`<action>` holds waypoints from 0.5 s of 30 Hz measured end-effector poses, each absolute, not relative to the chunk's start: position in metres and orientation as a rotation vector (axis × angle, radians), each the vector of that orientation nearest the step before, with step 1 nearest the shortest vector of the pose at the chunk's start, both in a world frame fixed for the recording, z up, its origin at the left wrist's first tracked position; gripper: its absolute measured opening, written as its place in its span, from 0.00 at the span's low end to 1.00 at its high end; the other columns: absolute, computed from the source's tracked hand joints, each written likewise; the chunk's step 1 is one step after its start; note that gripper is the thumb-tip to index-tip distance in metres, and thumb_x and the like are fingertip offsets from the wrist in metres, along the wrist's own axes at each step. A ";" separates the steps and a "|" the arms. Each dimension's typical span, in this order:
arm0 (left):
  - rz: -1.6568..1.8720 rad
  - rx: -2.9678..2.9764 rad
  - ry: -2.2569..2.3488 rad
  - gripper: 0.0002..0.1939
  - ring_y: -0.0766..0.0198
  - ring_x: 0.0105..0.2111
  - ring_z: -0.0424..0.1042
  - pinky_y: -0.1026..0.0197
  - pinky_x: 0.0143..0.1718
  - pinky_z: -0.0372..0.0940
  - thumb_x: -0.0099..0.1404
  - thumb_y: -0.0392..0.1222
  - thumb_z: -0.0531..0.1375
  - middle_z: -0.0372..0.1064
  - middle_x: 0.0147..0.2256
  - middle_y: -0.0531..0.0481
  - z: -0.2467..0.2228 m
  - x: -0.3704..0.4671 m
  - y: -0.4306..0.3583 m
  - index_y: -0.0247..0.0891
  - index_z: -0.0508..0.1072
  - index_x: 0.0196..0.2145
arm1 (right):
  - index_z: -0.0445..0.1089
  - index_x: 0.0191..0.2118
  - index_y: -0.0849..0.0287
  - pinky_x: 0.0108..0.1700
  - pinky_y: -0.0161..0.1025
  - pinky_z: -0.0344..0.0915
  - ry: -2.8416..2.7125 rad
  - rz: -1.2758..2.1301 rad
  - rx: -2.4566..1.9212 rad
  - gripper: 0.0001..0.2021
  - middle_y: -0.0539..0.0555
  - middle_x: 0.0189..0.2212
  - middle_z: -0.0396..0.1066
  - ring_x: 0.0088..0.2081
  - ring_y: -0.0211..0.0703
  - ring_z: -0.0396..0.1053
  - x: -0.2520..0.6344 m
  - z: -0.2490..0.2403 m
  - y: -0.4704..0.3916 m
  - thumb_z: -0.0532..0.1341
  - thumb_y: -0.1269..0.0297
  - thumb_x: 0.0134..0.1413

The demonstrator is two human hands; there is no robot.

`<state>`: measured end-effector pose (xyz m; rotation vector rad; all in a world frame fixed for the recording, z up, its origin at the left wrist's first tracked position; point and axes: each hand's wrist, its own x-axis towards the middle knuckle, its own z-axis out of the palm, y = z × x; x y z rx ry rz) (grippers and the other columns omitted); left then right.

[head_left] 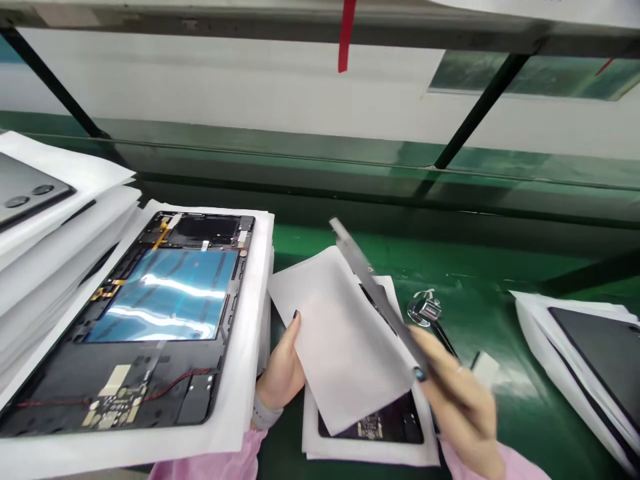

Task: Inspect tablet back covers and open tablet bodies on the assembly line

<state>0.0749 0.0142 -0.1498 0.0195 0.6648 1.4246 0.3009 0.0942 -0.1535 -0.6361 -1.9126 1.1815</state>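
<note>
Green table (465,277), near edge — 1 sheet (345,347) is pinched by left hand (283,373), 1 panel (389,303) by right hand (463,400), neither laid flat.

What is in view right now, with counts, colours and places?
Opened device: one, black with blue panel, on sheets, left
Second opened device: one, black, partly covered, centre
Loose sheet: one, white, left hand
Flat panel: one, grey, blurred, right hand
Sheet stacks: several, white; grey cover atop far left, dark one right
Metallic item: one, silver, right of centre
Bench: one, green, beneath
Red strips: two, top
Hands: left, right; pink sleeves, bottom
</note>
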 end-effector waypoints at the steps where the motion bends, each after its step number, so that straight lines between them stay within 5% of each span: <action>1: 1.421 0.038 0.666 0.36 0.36 0.63 0.63 0.40 0.65 0.55 0.52 0.65 0.69 0.77 0.52 0.38 -0.149 0.075 0.014 0.36 0.78 0.50 | 0.79 0.49 0.42 0.58 0.61 0.67 -2.074 1.053 -0.515 0.17 0.54 0.49 0.80 0.57 0.59 0.73 0.296 -0.153 0.092 0.57 0.68 0.64; 3: 1.416 0.084 0.725 0.34 0.36 0.60 0.66 0.40 0.63 0.58 0.52 0.66 0.69 0.78 0.50 0.38 -0.148 0.076 0.013 0.36 0.80 0.47 | 0.77 0.52 0.47 0.56 0.58 0.70 -2.377 0.674 -0.252 0.21 0.55 0.49 0.80 0.56 0.56 0.73 0.283 -0.151 0.087 0.56 0.77 0.62; 6: 1.446 0.117 0.883 0.23 0.37 0.54 0.72 0.42 0.59 0.63 0.49 0.53 0.74 0.81 0.43 0.41 -0.149 0.076 0.011 0.35 0.82 0.39 | 0.74 0.54 0.56 0.55 0.53 0.70 -2.581 0.324 -0.083 0.22 0.59 0.51 0.79 0.59 0.54 0.71 0.268 -0.149 0.081 0.53 0.82 0.60; 8: 1.471 0.109 0.945 0.18 0.39 0.52 0.74 0.44 0.57 0.65 0.46 0.46 0.75 0.82 0.38 0.43 -0.151 0.075 0.010 0.35 0.82 0.33 | 0.71 0.55 0.58 0.58 0.56 0.68 -2.573 0.373 -0.090 0.16 0.62 0.51 0.78 0.59 0.57 0.71 0.266 -0.149 0.081 0.58 0.72 0.63; 11: 1.489 0.069 1.007 0.14 0.39 0.48 0.76 0.46 0.54 0.68 0.42 0.46 0.75 0.81 0.32 0.45 -0.154 0.074 0.010 0.36 0.80 0.25 | 0.67 0.55 0.59 0.57 0.61 0.67 -2.432 0.482 -0.184 0.26 0.64 0.45 0.78 0.52 0.61 0.74 0.270 -0.151 0.085 0.69 0.52 0.54; 15: 1.484 0.013 1.067 0.15 0.39 0.46 0.77 0.47 0.51 0.70 0.38 0.46 0.75 0.80 0.28 0.45 -0.154 0.072 0.011 0.36 0.80 0.23 | 0.67 0.42 0.56 0.45 0.57 0.72 -2.344 0.513 -0.300 0.18 0.57 0.36 0.72 0.40 0.56 0.74 0.273 -0.148 0.088 0.71 0.54 0.51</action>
